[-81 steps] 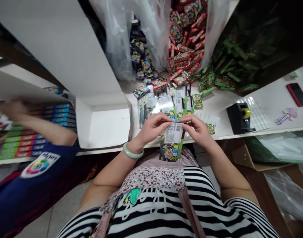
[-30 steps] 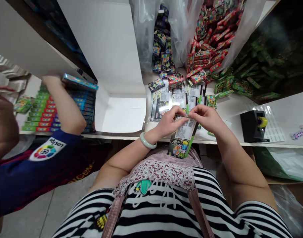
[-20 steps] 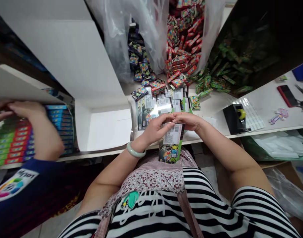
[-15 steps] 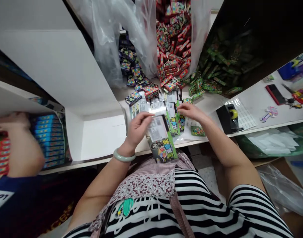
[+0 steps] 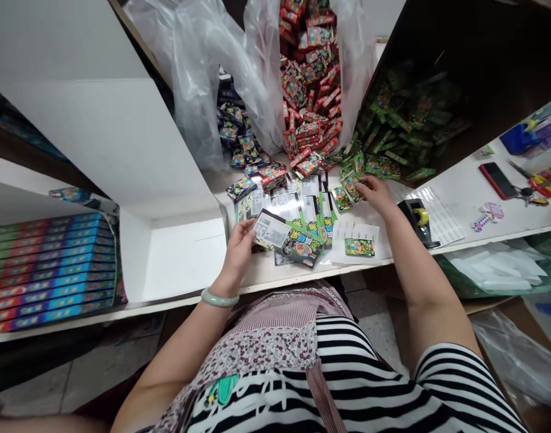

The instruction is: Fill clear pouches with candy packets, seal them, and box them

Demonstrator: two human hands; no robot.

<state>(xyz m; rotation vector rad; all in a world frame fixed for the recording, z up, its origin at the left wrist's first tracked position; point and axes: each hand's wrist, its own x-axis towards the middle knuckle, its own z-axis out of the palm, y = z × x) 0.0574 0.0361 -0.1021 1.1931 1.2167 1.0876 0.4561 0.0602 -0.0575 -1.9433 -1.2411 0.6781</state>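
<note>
My left hand (image 5: 240,249) pinches the left end of a flat printed card (image 5: 270,231), black and green with a white label panel. It is tilted above the shelf, over more flat cards (image 5: 328,231) of the same print. My right hand (image 5: 377,193) has its fingertips closed on a small green candy box (image 5: 351,185) beside the heap of green boxes. Close by lies a second green box (image 5: 342,199). Another green box (image 5: 360,247) rests on a white paper sheet (image 5: 341,234) nearer the shelf's front edge.
Red boxes (image 5: 309,126) and dark purple boxes (image 5: 243,141) spill from plastic bags at the back. A dark bin (image 5: 438,90) holds green boxes. Right are a tape dispenser (image 5: 418,222) and phone (image 5: 497,180). Left stands a white carton (image 5: 185,258); another person's arm (image 5: 45,423) shows below.
My right hand has moved right and back from the cards to the green boxes. The left hand's card has turned sideways over the shelf. The other person's arm has left the stacked boxes.
</note>
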